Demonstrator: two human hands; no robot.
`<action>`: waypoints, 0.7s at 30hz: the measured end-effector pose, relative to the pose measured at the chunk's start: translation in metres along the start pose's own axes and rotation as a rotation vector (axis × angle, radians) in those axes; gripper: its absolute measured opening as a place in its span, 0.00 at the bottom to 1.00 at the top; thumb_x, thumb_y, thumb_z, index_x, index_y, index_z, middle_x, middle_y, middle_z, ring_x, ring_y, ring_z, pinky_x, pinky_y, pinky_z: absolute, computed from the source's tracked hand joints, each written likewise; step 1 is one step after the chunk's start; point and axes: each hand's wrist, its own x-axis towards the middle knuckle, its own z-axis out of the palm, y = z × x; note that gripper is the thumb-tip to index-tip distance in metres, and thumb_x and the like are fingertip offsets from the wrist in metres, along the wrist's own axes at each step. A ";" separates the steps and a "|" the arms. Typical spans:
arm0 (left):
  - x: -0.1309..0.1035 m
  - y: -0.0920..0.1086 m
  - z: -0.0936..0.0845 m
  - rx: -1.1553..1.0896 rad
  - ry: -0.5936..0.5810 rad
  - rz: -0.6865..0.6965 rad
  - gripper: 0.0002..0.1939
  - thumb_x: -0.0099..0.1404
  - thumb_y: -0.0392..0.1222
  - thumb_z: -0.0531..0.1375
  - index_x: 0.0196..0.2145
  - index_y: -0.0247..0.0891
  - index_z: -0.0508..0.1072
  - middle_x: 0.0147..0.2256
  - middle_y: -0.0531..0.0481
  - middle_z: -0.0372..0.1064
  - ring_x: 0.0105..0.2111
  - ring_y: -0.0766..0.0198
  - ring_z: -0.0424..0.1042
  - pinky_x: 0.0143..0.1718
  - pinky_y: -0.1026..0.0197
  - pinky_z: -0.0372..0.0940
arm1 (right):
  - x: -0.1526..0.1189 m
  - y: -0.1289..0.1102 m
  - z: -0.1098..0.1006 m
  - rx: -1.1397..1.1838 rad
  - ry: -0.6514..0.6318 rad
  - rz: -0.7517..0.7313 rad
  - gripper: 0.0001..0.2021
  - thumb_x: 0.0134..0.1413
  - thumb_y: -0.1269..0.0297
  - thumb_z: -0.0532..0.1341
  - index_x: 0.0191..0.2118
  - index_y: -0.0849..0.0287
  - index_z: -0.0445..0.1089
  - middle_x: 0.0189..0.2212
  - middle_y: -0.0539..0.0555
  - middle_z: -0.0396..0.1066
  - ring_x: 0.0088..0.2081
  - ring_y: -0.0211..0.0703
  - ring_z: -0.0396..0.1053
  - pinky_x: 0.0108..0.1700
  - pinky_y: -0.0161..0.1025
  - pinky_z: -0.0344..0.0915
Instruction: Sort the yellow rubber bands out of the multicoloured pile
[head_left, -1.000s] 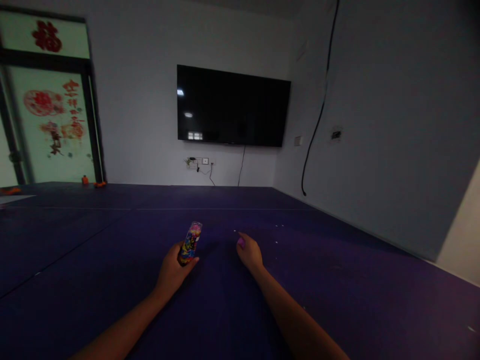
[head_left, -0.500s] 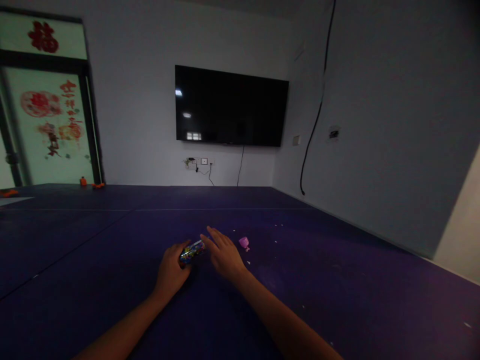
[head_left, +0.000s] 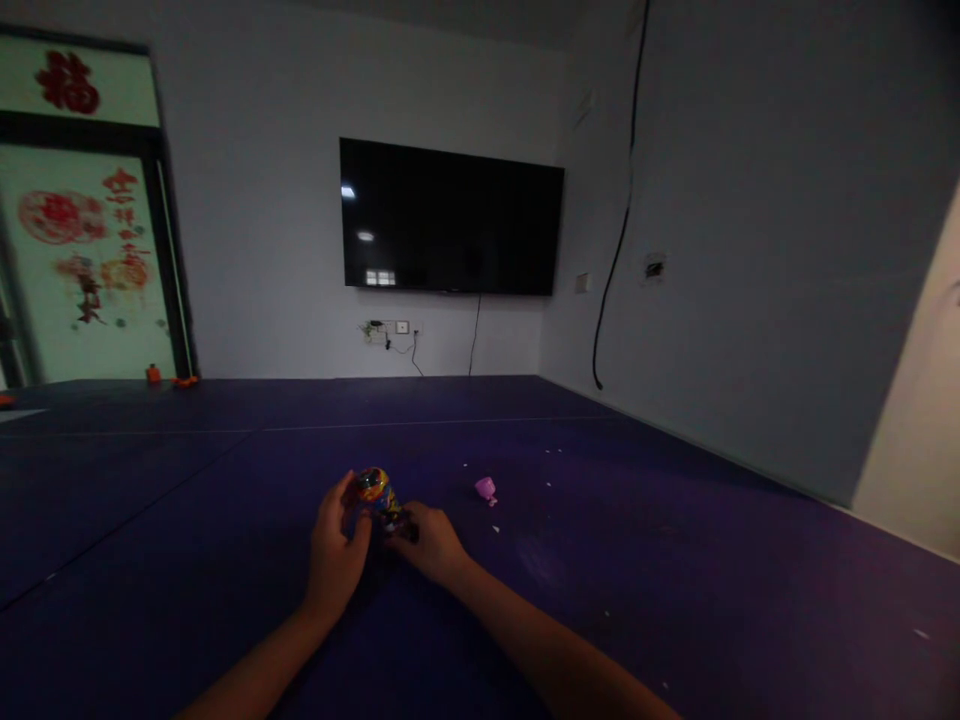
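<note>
While my two hands meet low over the purple tabletop [head_left: 247,560], the colourful container [head_left: 377,490] sits between them, tilted, its rounded end up toward my left fingers and its other end down toward my right. My left hand [head_left: 337,540] curls around the container's left side, fingers along the upper part and thumb lower down, a loose grasp with a gap showing between palm and surface. My right hand [head_left: 431,542] grasps the lower end between thumb and fingers; that end is dark and partly covered, so I cannot tell its exact shape or how firmly I press on it.

To the right of my right hand, well apart from my fingers, a small pink piece [head_left: 486,488] lies on the tabletop. Just below it is a white scrap [head_left: 496,529], and more tiny pale bits are scattered farther right. Beyond the far edge, a large black television [head_left: 450,220] hangs on the wall, with sockets [head_left: 390,328] and thin cords below it. A black cable [head_left: 621,235] hangs down the wall on the right. At the far left, a small orange object [head_left: 154,374] stands near the door [head_left: 82,260] with its red decorations.
</note>
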 end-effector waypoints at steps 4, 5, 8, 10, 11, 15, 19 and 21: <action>-0.001 0.000 0.005 -0.023 -0.059 -0.073 0.24 0.60 0.48 0.54 0.52 0.37 0.63 0.52 0.40 0.64 0.48 0.53 0.68 0.49 0.51 0.64 | 0.001 0.000 0.006 0.001 0.000 0.020 0.13 0.45 0.61 0.65 0.37 0.59 0.66 0.31 0.53 0.72 0.32 0.42 0.70 0.30 0.33 0.59; -0.001 -0.001 0.005 -0.023 -0.077 -0.079 0.23 0.60 0.49 0.54 0.51 0.37 0.65 0.51 0.40 0.65 0.48 0.53 0.68 0.49 0.52 0.63 | 0.002 0.000 0.007 -0.004 0.000 0.019 0.13 0.46 0.61 0.65 0.37 0.59 0.66 0.31 0.53 0.72 0.33 0.43 0.70 0.30 0.33 0.59; -0.001 -0.005 0.007 -0.026 -0.177 -0.105 0.21 0.60 0.52 0.54 0.47 0.37 0.69 0.47 0.42 0.70 0.46 0.53 0.70 0.50 0.51 0.63 | 0.002 0.003 0.008 -0.009 0.001 0.017 0.12 0.47 0.62 0.63 0.38 0.59 0.64 0.32 0.53 0.72 0.33 0.43 0.70 0.30 0.33 0.58; -0.001 -0.008 0.009 -0.030 -0.251 -0.144 0.22 0.59 0.53 0.54 0.44 0.36 0.71 0.45 0.42 0.72 0.45 0.52 0.71 0.49 0.51 0.63 | 0.002 0.005 0.008 0.001 0.008 0.026 0.11 0.48 0.63 0.63 0.37 0.59 0.63 0.31 0.53 0.72 0.33 0.43 0.70 0.29 0.33 0.58; -0.001 -0.010 0.009 -0.033 -0.285 -0.167 0.22 0.59 0.54 0.54 0.43 0.36 0.72 0.45 0.42 0.72 0.44 0.52 0.71 0.49 0.51 0.63 | 0.002 0.006 0.008 0.006 0.013 0.034 0.10 0.48 0.63 0.62 0.37 0.59 0.63 0.31 0.53 0.72 0.32 0.42 0.70 0.29 0.33 0.58; -0.001 -0.017 0.013 -0.038 -0.363 -0.206 0.24 0.59 0.53 0.53 0.47 0.35 0.70 0.48 0.41 0.70 0.48 0.52 0.69 0.51 0.50 0.61 | 0.000 0.007 0.006 0.058 0.033 0.045 0.09 0.49 0.65 0.61 0.36 0.59 0.63 0.29 0.53 0.72 0.31 0.41 0.70 0.28 0.33 0.58; -0.002 -0.022 0.015 -0.026 -0.372 -0.181 0.25 0.59 0.51 0.52 0.51 0.36 0.66 0.51 0.41 0.68 0.52 0.53 0.65 0.54 0.49 0.57 | -0.001 0.006 0.004 0.103 0.058 0.048 0.08 0.49 0.67 0.61 0.37 0.59 0.64 0.31 0.53 0.72 0.32 0.41 0.70 0.30 0.33 0.59; -0.002 -0.021 0.015 -0.025 -0.385 -0.178 0.26 0.59 0.51 0.52 0.52 0.37 0.65 0.52 0.42 0.67 0.52 0.53 0.66 0.54 0.50 0.58 | -0.001 0.004 0.003 0.079 0.072 0.054 0.08 0.48 0.67 0.61 0.36 0.59 0.65 0.31 0.53 0.73 0.32 0.42 0.70 0.30 0.33 0.60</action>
